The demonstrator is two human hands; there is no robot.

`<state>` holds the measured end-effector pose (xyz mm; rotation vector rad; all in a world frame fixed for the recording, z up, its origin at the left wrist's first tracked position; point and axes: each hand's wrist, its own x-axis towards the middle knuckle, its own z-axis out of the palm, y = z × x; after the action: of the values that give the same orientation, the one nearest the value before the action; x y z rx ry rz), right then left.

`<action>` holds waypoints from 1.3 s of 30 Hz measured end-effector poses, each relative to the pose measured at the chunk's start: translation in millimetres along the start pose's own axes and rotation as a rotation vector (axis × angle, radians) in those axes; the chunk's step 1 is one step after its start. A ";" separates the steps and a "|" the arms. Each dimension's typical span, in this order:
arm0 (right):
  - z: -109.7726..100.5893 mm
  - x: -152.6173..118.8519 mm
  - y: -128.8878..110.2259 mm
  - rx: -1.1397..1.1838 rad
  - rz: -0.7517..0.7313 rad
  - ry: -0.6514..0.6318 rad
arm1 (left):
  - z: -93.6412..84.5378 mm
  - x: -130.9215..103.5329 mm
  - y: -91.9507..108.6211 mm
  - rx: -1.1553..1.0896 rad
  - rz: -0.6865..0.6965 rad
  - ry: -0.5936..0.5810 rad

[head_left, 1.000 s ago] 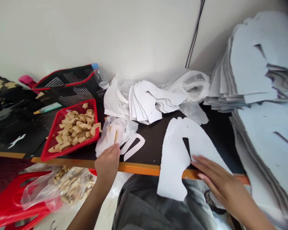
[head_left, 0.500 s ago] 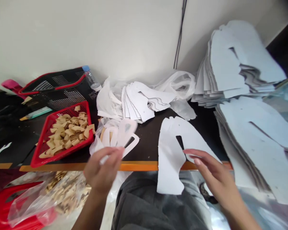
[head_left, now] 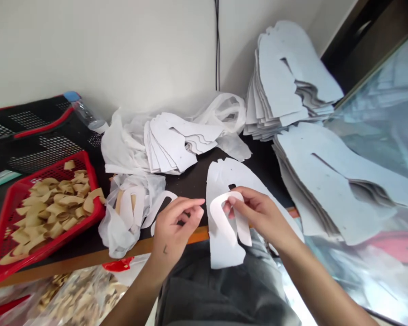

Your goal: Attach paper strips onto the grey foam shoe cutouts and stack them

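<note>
white u-shaped flat strip [head_left: 220, 216] is up in front of the panel, gripped at its curved end by the right hand [head_left: 258, 210], thumb on the near face. legs hang unsupported, so too hard a pinch could crease the bend. left hand [head_left: 175, 222] is near it, half-curled, thumb and index almost meeting, nothing visible between them. one-handed hold, so a slip likely drops the strip.

behind: large white slotted sheet panel [head_left: 234, 172], lower end jutting past the orange-brown table edge [head_left: 200, 235] over the dark grey clothed lap [head_left: 217, 294]. a knee or forearm bump could drag it off. can't tell if strip touches panel.

left side: loose white looped strip [head_left: 159, 206] sits just beside the left hand; a careless swing could snag it.

further out: red plastic basket [head_left: 95, 181] heaped with curled tan pieces, one poking over the rim; a knock could spill some.
</note>
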<state>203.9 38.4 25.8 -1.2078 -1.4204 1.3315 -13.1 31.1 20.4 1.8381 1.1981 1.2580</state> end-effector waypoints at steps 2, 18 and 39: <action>-1.5 0.5 -5.1 -0.162 -0.049 -0.036 | 0.6 3.6 -3.9 -0.057 -0.076 -0.088; 41.0 -8.5 6.4 -0.927 -0.702 0.338 | 16.9 6.3 -36.1 -0.603 -0.576 -0.081; 30.6 -4.8 25.7 -0.513 -0.608 0.200 | 13.4 6.1 -27.0 -0.516 -0.554 -0.300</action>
<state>177.8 27.0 -2.6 -1.0482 -1.8418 0.4312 -8.9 47.9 -5.0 1.1572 0.9983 0.8350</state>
